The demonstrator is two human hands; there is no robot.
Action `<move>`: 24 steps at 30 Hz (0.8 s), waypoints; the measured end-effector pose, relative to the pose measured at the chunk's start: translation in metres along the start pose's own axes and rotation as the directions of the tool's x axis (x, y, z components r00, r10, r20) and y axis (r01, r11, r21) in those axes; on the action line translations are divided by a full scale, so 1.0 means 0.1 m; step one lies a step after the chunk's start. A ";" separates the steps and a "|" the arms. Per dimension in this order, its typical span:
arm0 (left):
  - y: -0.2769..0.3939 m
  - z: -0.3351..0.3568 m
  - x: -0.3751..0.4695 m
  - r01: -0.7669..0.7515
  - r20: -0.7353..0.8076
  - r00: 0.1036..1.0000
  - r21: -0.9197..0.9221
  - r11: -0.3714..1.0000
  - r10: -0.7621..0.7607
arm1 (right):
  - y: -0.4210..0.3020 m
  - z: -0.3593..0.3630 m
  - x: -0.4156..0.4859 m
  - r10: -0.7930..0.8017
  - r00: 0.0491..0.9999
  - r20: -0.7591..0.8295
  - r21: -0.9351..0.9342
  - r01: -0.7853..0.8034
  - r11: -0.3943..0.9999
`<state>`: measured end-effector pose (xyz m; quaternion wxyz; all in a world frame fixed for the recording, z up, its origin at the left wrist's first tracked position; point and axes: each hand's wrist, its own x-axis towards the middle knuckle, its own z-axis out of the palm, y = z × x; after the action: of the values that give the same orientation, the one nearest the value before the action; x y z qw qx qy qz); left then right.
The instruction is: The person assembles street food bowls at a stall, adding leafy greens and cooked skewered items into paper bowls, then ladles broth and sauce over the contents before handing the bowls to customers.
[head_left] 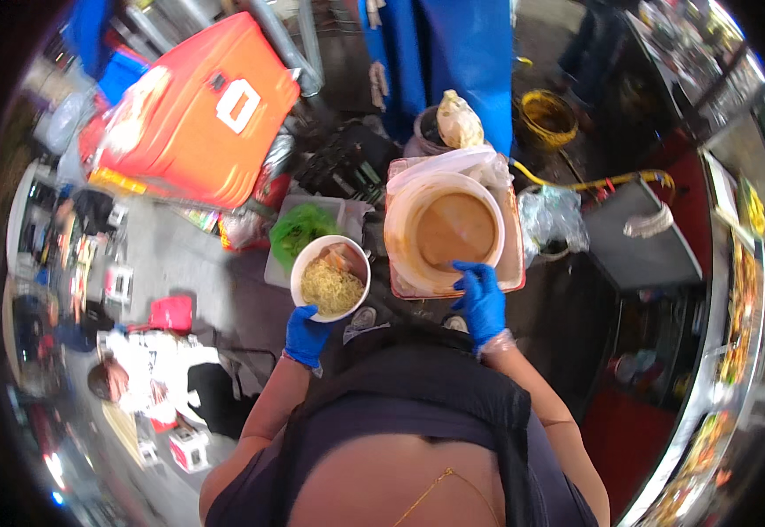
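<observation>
My left hand (307,336), in a blue glove, grips the near rim of a white bowl (296,278). Noodles (331,286) fill much of the bowl, and pinkish pieces (341,258) lie at its far side. My right hand (481,303), also blue-gloved, is at the near rim of a large plastic tub (399,237), its fingers extended over that edge. Brown liquid (456,229) stands inside the tub. Whether the right fingers touch the rim or the liquid, I cannot tell. The tub's translucent lid (441,168) leans at its far side.
A green plastic bag (296,230) of leafy greens lies in a pale tray (277,270) beyond the bowl. An orange cooler box (191,118) is at the far left. A yellow bucket (548,118) and a yellow hose (593,184) lie to the right. A person (151,382) sits at left.
</observation>
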<state>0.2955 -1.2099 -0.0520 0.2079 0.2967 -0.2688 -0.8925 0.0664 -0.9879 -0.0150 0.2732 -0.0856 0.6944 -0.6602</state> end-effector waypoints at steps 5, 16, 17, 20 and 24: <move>0.52 -0.50 0.68 0.300 0.078 0.944 0.204 0.932 -0.321 | 0.18 0.42 -0.08 -0.014 0.918 -0.396 0.008 0.019 1.000; 0.52 -0.93 1.43 0.507 0.231 0.798 0.244 0.827 -0.557 | 0.52 1.04 -0.41 -0.631 0.667 -0.396 -0.853 -0.014 0.521; 0.47 -0.97 1.50 0.513 0.259 0.782 0.252 0.821 -0.568 | 0.62 1.11 -0.39 -0.586 0.654 -0.478 -0.766 0.016 0.642; 0.45 -0.85 1.55 0.520 0.317 0.747 0.268 0.811 -0.584 | 0.50 1.45 -0.35 -0.265 0.655 -0.708 -0.308 0.052 0.950; 0.42 -0.86 1.64 0.524 0.345 0.720 0.301 0.797 -0.603 | 0.39 1.44 -0.46 -0.281 0.497 -0.821 -0.155 0.279 0.948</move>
<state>0.2383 -1.3602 -0.1535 -0.1659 0.1812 -0.2841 -0.9268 0.1856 -1.0866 -0.0372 -0.2001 0.1269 0.7173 -0.6553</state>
